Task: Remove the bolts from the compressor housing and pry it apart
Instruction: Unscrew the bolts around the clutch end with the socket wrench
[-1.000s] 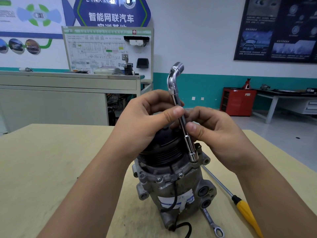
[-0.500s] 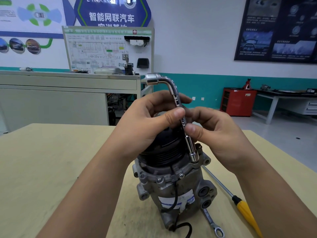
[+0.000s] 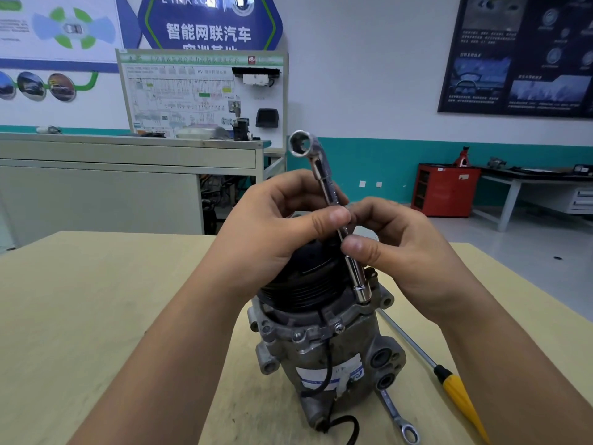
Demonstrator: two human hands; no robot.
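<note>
A grey metal compressor housing [image 3: 330,354] stands upright on the table, with a black pulley [image 3: 305,284] on top. A chrome L-shaped socket wrench [image 3: 324,175] stands nearly upright, its lower socket end [image 3: 364,292] seated on a bolt at the housing's top right rim. My left hand [image 3: 272,239] pinches the wrench shaft between thumb and fingers. My right hand [image 3: 401,252] pinches the same shaft just below, thumb in front. The bent upper socket opens toward the camera. The bolt under the socket is hidden.
A yellow-handled screwdriver [image 3: 449,383] lies on the wooden table [image 3: 96,316] to the right of the compressor. A combination wrench [image 3: 398,419] lies beside the compressor's base. A black cable [image 3: 343,425] trails from the housing toward the front edge.
The wrench has turned about its shaft: its bent top pointed right, then left, and now faces the camera. Both hands stayed on the shaft.
</note>
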